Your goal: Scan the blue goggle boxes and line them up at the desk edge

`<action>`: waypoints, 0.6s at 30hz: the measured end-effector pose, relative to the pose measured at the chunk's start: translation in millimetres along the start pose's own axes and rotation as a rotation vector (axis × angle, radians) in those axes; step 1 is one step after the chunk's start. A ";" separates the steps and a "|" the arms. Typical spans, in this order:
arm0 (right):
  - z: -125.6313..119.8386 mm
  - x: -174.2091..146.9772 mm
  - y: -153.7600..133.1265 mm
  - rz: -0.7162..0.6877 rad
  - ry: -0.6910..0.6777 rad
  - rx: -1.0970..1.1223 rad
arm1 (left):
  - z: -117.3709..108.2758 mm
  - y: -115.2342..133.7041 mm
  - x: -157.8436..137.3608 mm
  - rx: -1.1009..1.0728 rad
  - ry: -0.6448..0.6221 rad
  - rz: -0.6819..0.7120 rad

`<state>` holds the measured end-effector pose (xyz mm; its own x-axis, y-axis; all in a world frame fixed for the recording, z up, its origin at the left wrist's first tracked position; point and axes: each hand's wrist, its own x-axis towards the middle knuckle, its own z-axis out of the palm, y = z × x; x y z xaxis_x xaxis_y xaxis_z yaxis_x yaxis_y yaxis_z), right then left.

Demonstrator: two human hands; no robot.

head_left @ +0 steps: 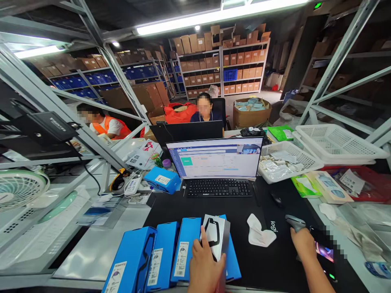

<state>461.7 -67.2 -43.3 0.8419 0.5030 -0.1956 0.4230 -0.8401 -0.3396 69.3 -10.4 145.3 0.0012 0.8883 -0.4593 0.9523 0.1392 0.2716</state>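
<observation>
My left hand [205, 264] grips a white box [214, 234] printed with a black frame-like outline. The thumb lies on its right side and the fingers reach over its top and left. The white box stands among several blue boxes [186, 244] with white labels at the desk's near edge, overlapping one of them. My right hand [305, 244] is wrapped round the handle of a grey barcode scanner [295, 222], whose head points left. Beside that hand lies a phone [325, 254] with a lit screen. A crumpled white paper [259, 232] rests on the black mat between my hands.
Ahead stand a monitor [216, 158], a keyboard [218, 188] and a mouse [276, 199]. Another blue box [163, 179] lies left of the keyboard. White baskets [320, 162] are at right, a fan [21, 189] at left. Two people sit beyond the desk.
</observation>
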 end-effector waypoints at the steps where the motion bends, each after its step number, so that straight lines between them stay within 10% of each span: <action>1: -0.6 -4.0 -0.2 0.013 0.021 -0.010 | 0.5 2.2 1.0 0.017 -0.001 0.006; 9: 9.2 10.0 -78.3 -0.505 0.316 -0.074 | 14.1 5.4 17.3 -0.051 -0.048 0.040; 18: 49.8 82.9 -113.6 -0.327 0.272 -0.078 | 48.0 -34.9 40.1 -0.285 -0.007 -0.007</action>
<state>466.8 80.1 -66.8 0.7127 0.6820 0.1643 0.6974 -0.6635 -0.2709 50.7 -0.7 76.8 -0.0018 0.8842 -0.4672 0.8281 0.2632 0.4950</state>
